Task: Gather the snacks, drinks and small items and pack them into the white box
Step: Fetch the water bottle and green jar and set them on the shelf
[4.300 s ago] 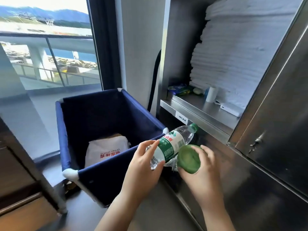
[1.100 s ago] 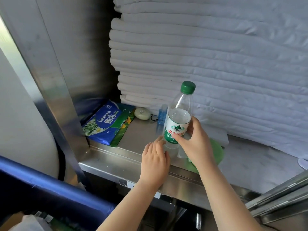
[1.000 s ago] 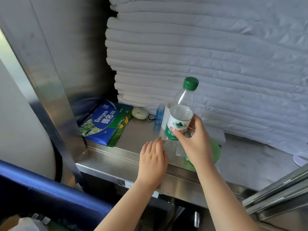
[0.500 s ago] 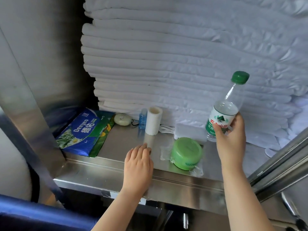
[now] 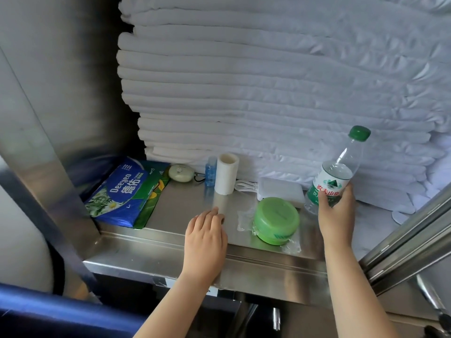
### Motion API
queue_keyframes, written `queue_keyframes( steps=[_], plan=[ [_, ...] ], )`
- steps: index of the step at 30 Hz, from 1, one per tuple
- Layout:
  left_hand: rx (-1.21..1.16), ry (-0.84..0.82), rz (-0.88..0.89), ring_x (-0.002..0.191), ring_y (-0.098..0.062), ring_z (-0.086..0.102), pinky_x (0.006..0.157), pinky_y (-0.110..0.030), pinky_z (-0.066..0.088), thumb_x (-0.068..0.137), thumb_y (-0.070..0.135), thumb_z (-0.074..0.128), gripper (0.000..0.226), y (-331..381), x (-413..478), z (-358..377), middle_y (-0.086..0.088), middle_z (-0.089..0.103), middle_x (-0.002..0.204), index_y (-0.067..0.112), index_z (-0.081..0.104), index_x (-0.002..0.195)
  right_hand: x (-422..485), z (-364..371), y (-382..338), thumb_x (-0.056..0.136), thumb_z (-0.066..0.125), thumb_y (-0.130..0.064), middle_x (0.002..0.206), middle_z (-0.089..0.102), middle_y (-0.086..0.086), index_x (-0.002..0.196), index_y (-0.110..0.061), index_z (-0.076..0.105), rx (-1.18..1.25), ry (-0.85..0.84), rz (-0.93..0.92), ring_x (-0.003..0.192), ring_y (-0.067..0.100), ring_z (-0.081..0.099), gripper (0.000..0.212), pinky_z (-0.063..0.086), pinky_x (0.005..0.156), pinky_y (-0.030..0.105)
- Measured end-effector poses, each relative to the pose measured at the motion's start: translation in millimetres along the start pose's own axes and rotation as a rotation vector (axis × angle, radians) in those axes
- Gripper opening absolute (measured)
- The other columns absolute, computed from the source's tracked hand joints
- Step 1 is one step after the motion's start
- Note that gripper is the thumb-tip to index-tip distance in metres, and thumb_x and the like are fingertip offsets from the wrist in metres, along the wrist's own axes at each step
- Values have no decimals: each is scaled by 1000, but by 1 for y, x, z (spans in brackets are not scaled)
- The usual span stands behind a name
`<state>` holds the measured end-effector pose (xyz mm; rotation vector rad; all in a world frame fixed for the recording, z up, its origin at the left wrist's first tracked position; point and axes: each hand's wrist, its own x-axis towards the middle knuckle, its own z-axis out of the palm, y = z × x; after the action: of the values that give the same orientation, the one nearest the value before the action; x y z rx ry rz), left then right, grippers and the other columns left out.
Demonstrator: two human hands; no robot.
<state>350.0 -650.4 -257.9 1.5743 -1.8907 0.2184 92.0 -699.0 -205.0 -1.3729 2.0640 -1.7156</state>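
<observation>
Packing looked barely begun: right hand (image 5: 335,211) gripped the tilted water bottle (image 5: 334,176) at the shelf's (image 5: 180,208) right end, left hand (image 5: 205,232) lay flat and empty on the shelf, and green tub (image 5: 277,219), tissue pack (image 5: 122,193), paper roll (image 5: 225,174) and small blue bottle (image 5: 210,170) sat loose, nothing boxed.

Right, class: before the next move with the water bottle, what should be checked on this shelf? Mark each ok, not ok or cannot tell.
1. Right hand grips the water bottle: ok.
2. Bottle cap on: ok.
3. Bottle upright: not ok, tilted.
4. Left hand free, flat on the shelf: ok.
5. Packing container located: cannot tell; a flat white case lies behind the green tub.
</observation>
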Motion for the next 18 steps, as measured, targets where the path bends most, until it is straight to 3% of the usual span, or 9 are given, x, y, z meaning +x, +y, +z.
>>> queue_keyframes(
  steps=[3, 7, 11, 15, 18],
  plan=[
    [-2, -2, -4, 103, -24, 62, 90, -36, 47, 87, 17, 38, 31, 1, 0, -1, -7, 67, 111, 10, 67, 95, -3, 3, 5, 78, 70, -14, 114, 54, 22, 126, 1, 44, -38, 62, 68, 112, 33, 45, 56, 44, 89, 45],
    [-8, -7, -11, 103, -24, 62, 90, -36, 47, 87, 17, 37, 33, 2, 1, -3, -7, 67, 110, 10, 67, 95, -1, 7, 8, 76, 71, -8, 104, 62, 17, 115, 0, 48, -37, 26, 43, 103, 35, 54, 46, 47, 83, 48],
    [-10, -7, -14, 103, -24, 63, 90, -36, 48, 87, 17, 37, 33, 3, 0, -4, -7, 67, 110, 9, 68, 95, 2, 12, 8, 81, 65, -5, 117, 60, 11, 121, -8, 47, -9, 20, 66, 106, 29, 57, 44, 47, 84, 39],
    [-6, -13, -15, 103, -24, 63, 89, -36, 48, 88, 18, 35, 34, 4, 0, -4, -7, 67, 110, 10, 67, 96, 4, 14, 9, 79, 68, -6, 122, 58, 12, 124, -6, 48, -14, 25, 73, 111, 30, 55, 49, 47, 87, 39],
    [-4, -16, -13, 103, -24, 63, 89, -36, 48, 88, 18, 36, 34, 5, 1, -3, -7, 67, 110, 10, 67, 97, -1, 12, 3, 80, 70, -9, 134, 47, 18, 134, 0, 39, 3, 16, 120, 125, 32, 44, 63, 39, 101, 43]
  ],
)
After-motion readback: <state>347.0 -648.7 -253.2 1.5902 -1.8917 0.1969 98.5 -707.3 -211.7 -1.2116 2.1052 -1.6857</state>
